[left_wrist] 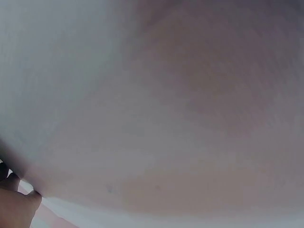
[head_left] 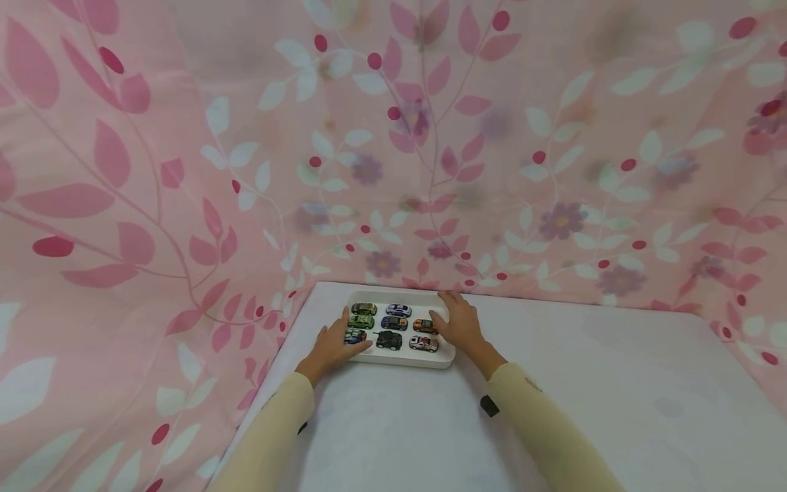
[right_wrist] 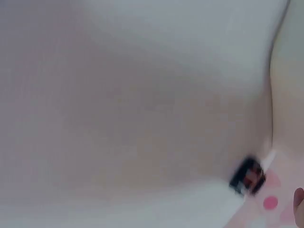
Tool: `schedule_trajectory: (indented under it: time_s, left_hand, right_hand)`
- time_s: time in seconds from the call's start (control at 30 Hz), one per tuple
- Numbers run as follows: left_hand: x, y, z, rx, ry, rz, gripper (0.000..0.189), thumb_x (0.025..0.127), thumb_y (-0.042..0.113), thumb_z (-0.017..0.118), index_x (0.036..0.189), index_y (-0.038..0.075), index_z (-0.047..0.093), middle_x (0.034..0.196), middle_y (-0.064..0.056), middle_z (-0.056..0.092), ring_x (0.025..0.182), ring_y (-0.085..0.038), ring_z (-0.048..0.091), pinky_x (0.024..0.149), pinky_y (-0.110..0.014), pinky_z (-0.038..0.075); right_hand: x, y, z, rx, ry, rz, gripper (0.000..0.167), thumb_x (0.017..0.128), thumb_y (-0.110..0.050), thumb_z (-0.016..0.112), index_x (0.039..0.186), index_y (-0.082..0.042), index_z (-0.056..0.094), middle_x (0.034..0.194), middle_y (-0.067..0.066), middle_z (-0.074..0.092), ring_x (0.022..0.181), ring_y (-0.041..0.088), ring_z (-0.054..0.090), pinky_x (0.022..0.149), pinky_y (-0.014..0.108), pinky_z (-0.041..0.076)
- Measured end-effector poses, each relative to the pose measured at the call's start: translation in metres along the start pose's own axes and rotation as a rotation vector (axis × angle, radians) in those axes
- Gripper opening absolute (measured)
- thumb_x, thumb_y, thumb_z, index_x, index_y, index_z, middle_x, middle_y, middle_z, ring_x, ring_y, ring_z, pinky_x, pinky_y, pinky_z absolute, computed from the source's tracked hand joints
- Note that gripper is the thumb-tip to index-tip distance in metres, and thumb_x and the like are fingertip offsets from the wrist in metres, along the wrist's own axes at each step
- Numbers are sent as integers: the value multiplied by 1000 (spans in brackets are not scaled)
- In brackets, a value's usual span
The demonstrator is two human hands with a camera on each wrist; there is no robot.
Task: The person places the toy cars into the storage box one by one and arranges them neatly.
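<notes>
A shallow white tray (head_left: 399,364) holds several small toy cars in loose rows, among them a green car (head_left: 361,322), a black car with large wheels (head_left: 389,340) and a white and red car (head_left: 424,344). My left hand (head_left: 332,347) grips the tray's left side, its thumb reaching over the front left part beside a blue car (head_left: 354,337). At the opposite side, my right hand (head_left: 462,324) holds the right rim. Its fingers lie over the back right corner, and one digit reaches inward at an orange car (head_left: 425,326). Part of the right rim is hidden under that hand.
The tray stands on a table with a white cloth (head_left: 584,396), close to its back left corner. Pink flowered fabric (head_left: 381,171) hangs behind and along the left. A blurred dark object (right_wrist: 248,176) shows low in the right wrist view.
</notes>
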State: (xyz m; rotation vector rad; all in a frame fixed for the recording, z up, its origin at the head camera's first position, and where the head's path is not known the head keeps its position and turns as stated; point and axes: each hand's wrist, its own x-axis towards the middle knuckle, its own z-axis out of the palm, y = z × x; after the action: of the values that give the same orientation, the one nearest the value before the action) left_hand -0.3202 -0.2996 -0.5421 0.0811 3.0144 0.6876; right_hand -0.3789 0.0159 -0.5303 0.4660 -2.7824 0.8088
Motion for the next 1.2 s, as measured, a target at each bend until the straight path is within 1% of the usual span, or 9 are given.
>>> schedule_trajectory:
  time_s: [0.2, 0.3, 0.43, 0.6, 0.73, 0.87, 1.0, 1.1, 1.2]
  left_hand:
    - [0, 1, 0, 11, -14, -9, 113, 85, 66, 62, 159, 5, 3, 157, -22, 35, 147, -38, 32, 121, -60, 9]
    - [0, -1, 0, 7, -10, -4, 114, 85, 67, 62, 159, 4, 3, 157, -23, 35, 147, -38, 31, 121, -61, 9]
    - [3, -5, 0, 1, 0, 10, 115, 84, 69, 61, 159, 4, 3, 157, -23, 35, 147, -38, 31, 120, -62, 9]
    - [5, -5, -1, 1, -8, 3, 117, 83, 72, 60, 159, 5, 4, 158, -22, 33, 147, -38, 31, 120, -63, 8]
    - [4, -3, 0, 9, -27, 2, 116, 83, 72, 59, 159, 5, 2, 158, -22, 32, 148, -38, 30, 121, -62, 8]
    - [2, -1, -1, 24, -33, 8, 114, 85, 70, 58, 159, 2, 3, 157, -25, 33, 147, -40, 30, 120, -62, 9]
    - [-1, -1, -2, 34, -45, 6, 113, 86, 68, 57, 158, 1, 2, 157, -25, 32, 147, -40, 30, 120, -62, 9]
    - [-1, -1, -4, 28, -49, 3, 113, 86, 68, 58, 158, 1, 2, 158, -25, 31, 147, -41, 29, 120, -62, 9]
    - [0, -1, -3, 10, -40, 0, 113, 86, 68, 59, 158, 2, 1, 158, -25, 31, 147, -41, 29, 121, -62, 8]
  right_hand:
    - [-1, 36, -36, -82, 21, 11, 76, 94, -51, 55, 155, -12, 32, 163, 19, 22, 142, 44, 35, 112, 65, 29]
    - [-6, 53, -50, -106, 17, 13, 82, 94, -54, 54, 159, -16, 20, 165, 19, 10, 142, 48, 32, 111, 68, 27]
    - [-15, 69, -61, -155, -11, 3, 84, 95, -56, 50, 161, -21, 11, 166, 21, 4, 139, 51, 35, 112, 68, 25]
    - [-26, 84, -69, -214, -55, -4, 84, 96, -58, 48, 161, -23, 8, 166, 21, -1, 141, 51, 31, 113, 68, 22]
    - [-32, 95, -77, -242, -74, 36, 85, 95, -60, 47, 161, -22, 8, 166, 20, -4, 143, 51, 27, 113, 70, 19]
    - [-36, 105, -81, -258, -103, 75, 86, 95, -62, 46, 161, -24, 4, 166, 20, -7, 141, 53, 27, 113, 70, 17]
    - [-40, 112, -79, -285, -133, 81, 87, 95, -65, 43, 161, -24, 3, 165, 20, -9, 141, 54, 29, 114, 69, 18]
    - [-41, 115, -76, -290, -136, 72, 88, 94, -67, 41, 161, -23, 4, 165, 21, -9, 139, 54, 32, 114, 69, 17]
    - [-42, 118, -76, -275, -110, 72, 88, 94, -66, 42, 161, -22, 6, 165, 21, -7, 137, 54, 34, 114, 69, 14]
